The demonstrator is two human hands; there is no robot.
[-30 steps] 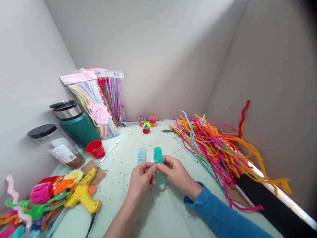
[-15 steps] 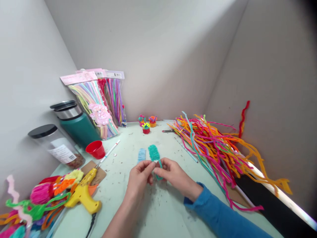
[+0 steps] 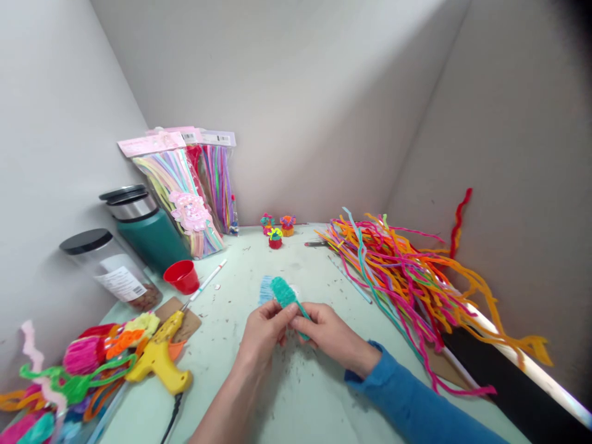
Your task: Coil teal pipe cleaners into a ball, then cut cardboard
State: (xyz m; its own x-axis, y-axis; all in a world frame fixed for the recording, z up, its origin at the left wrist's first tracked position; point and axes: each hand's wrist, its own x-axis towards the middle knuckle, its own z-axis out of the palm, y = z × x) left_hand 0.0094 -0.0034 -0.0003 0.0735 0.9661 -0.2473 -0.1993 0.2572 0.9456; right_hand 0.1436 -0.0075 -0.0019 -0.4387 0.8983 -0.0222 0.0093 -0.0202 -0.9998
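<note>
Between my hands, above the middle of the table, is a teal pipe-cleaner piece [image 3: 283,291], a fuzzy flat panel with a loose strand at its lower right. My left hand [image 3: 263,325] pinches the panel's lower end between thumb and fingers. Close against it, my right hand [image 3: 322,327] is closed on the strand side of the same piece, its fingertips partly hidden. A light blue pipe-cleaner panel [image 3: 266,288] lies on the table just behind, partly covered by the teal one.
At left are a yellow glue gun [image 3: 160,361], a red cup [image 3: 182,277], a clear jar [image 3: 111,271] and a teal bottle [image 3: 152,237]. Loose pipe cleaners [image 3: 393,265] pile up at right. Small pipe-cleaner figures [image 3: 275,238] stand at the back.
The teal panel has turned and tilted to the left, its top now overlapping the light blue panel. Both hands keep hold of it.
</note>
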